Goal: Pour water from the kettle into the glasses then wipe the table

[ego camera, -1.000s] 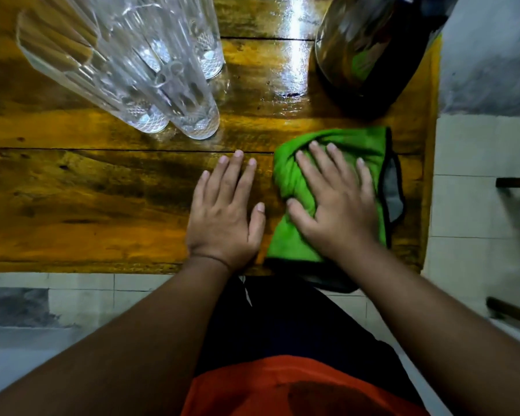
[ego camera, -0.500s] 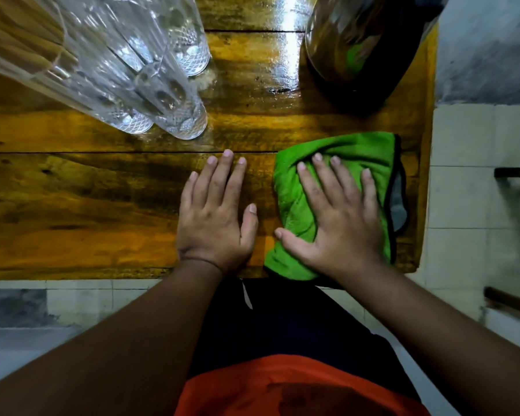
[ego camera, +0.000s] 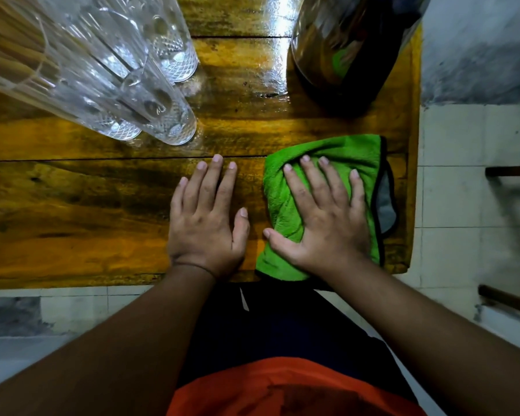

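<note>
From the head view, the right hand (ego camera: 321, 214) lies flat, fingers spread, pressing a green cloth (ego camera: 333, 151) onto the wooden table (ego camera: 72, 223) to wipe. The left hand (ego camera: 206, 219) rests beside it, flat and empty, likely bracing. Beyond the fingertips stand the glasses (ego camera: 108, 73) and kettle (ego camera: 348, 49).

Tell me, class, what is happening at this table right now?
A person is wiping a wooden table. The right hand lies flat, fingers spread, on a green cloth near the table's right front corner. The left hand rests palm down on the bare wood beside it, holding nothing. Three clear glasses stand at the back left, and a dark kettle at the back right. The wood between them looks wet and shiny.
</note>
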Motion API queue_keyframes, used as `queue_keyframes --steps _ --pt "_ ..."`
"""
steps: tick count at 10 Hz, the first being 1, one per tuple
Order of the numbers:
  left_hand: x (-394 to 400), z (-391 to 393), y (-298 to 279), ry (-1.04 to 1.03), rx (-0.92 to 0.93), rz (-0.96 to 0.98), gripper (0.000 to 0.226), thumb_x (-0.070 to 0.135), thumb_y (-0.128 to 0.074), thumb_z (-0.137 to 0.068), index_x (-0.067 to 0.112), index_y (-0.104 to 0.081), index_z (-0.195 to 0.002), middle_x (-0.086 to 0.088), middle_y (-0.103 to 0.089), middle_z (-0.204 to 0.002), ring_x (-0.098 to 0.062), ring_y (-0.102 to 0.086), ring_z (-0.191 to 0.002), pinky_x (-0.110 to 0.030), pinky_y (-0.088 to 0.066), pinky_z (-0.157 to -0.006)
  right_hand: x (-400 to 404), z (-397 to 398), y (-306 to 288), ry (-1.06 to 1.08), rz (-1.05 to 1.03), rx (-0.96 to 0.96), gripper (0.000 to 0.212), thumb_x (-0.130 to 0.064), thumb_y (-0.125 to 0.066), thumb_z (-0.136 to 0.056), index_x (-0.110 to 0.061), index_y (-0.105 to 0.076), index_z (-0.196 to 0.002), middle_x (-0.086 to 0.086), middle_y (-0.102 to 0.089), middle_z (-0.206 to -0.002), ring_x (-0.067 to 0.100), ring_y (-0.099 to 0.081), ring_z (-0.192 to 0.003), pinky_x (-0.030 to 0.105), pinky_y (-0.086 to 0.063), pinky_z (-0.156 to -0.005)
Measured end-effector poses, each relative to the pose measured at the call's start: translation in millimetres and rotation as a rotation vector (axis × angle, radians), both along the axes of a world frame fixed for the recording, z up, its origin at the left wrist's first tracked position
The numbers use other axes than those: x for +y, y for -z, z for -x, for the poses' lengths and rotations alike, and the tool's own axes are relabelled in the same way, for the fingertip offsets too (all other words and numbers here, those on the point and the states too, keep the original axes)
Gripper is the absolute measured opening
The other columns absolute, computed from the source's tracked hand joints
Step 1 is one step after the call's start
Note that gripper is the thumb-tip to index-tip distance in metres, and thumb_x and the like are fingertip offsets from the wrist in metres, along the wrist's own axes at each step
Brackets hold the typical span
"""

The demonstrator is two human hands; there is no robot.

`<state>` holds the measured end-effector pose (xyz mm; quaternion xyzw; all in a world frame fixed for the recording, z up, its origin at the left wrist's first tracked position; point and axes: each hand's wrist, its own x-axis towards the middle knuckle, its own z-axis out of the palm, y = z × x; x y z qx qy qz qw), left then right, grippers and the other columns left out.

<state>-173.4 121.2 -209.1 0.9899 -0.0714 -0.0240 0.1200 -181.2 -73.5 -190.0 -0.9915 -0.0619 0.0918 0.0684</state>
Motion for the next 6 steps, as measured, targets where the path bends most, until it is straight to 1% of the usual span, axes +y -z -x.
queue_keyframes --steps 2,3,4,5,6 --pt "0 -1 -1 0.004 0.021 0.003 0.069 0.041 -0.045 -0.088 0.018 -0.032 -0.152 -0.005 -0.028 -0.161 -0.024 -0.022 -0.149 -0.045 -0.015 -0.120 0 0 -3 0.005 0.002 0.029 0.096 -0.078 -0.046 -0.076 -0.029 -0.025 -0.155 0.002 -0.023 -0.165 0.025 -0.017 -0.152 0.059 -0.007 -0.120" --pt "1 4 -5 0.006 0.062 -0.001 0.069 0.043 -0.044 -0.089 0.019 -0.031 -0.152 -0.004 -0.027 -0.161 -0.023 -0.020 -0.149 -0.045 -0.014 -0.121 1 2 -10 -0.008 0.021 0.087 0.095 -0.080 -0.041 -0.078 -0.030 -0.019 -0.156 0.001 -0.018 -0.167 0.024 -0.011 -0.154 0.059 -0.005 -0.121" --pt "6 -4 -20 0.045 0.173 0.049 0.069 0.046 -0.037 -0.090 0.021 -0.028 -0.153 -0.002 -0.022 -0.163 -0.021 -0.015 -0.151 -0.040 -0.008 -0.122 0 -3 -26 -0.036 0.016 0.185 0.093 -0.082 -0.027 -0.083 -0.031 -0.004 -0.158 -0.002 -0.003 -0.169 0.019 0.003 -0.154 0.054 0.002 -0.122" --pt "8 -8 -42 0.058 0.169 0.025 0.069 0.047 -0.032 -0.091 0.018 -0.029 -0.153 -0.003 -0.025 -0.162 -0.020 -0.015 -0.151 -0.037 -0.006 -0.122 -1 -3 -47 -0.033 -0.022 0.190 0.091 -0.080 -0.026 -0.084 -0.030 -0.005 -0.158 -0.004 -0.001 -0.169 0.015 0.006 -0.154 0.051 0.004 -0.123" --pt "11 1 -103 0.047 0.056 0.077 0.069 0.047 -0.031 -0.092 0.015 -0.028 -0.153 -0.003 -0.029 -0.160 -0.018 -0.016 -0.151 -0.037 -0.008 -0.123 6 7 -97 -0.014 -0.137 0.080 0.088 -0.076 -0.030 -0.086 -0.027 -0.015 -0.157 -0.006 -0.008 -0.168 0.011 0.002 -0.154 0.049 -0.001 -0.124"
